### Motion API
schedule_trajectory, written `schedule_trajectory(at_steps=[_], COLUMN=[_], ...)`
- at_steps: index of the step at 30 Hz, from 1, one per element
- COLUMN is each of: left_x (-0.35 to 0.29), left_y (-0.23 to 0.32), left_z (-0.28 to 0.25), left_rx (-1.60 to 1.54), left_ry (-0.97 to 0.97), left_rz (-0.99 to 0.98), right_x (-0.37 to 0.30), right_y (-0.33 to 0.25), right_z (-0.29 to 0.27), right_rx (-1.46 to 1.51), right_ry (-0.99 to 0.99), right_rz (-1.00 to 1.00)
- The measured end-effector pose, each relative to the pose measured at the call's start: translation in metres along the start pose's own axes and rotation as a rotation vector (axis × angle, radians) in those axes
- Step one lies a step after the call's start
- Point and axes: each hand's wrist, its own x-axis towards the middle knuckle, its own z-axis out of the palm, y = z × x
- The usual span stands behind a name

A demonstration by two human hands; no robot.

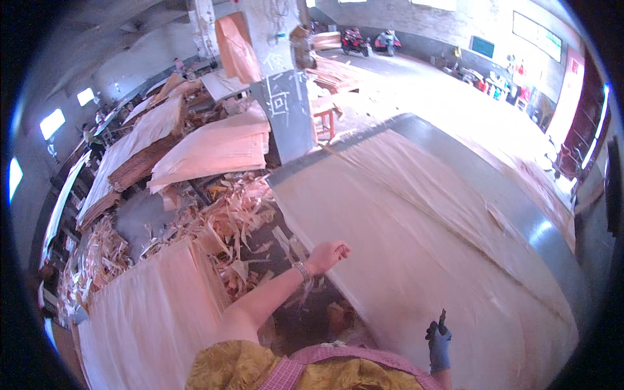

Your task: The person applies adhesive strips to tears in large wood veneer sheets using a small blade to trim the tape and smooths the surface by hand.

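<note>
Wood sheet (383,227) on bench (419,132), bare rim 12–3 o'clock. L hand (330,257) curled, can't tell if pinching, nr sheet's 9 o'clock edge; gloved R hand (439,339) clenched on dk tool (442,316), 6 o'clock.

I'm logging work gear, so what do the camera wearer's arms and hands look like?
The left hand is bare, with a bracelet at the wrist and a mustard patterned sleeve above. The right hand wears a blue-and-black glove.

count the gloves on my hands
1: the blue-grey glove on your right hand. Your left hand is bare; both hands show, so none should be hidden.
</note>
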Motion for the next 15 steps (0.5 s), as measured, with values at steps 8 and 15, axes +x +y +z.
schedule_trajectory(at_steps=[8,15], left_x=[0.213,0.427], left_y=[-0.019,-0.066], left_z=[-0.219,-0.376], left_rx=[-0.262,-0.168], left_ry=[0.137,0.422], left_rz=[-0.049,0.014], right_x=[0.119,0.168], right_y=[-0.076,-0.180], right_z=[0.183,0.331], right_rx=[0.160,0.081], right_ry=[-0.048,-0.299], right_rz=[-0.147,-0.166])
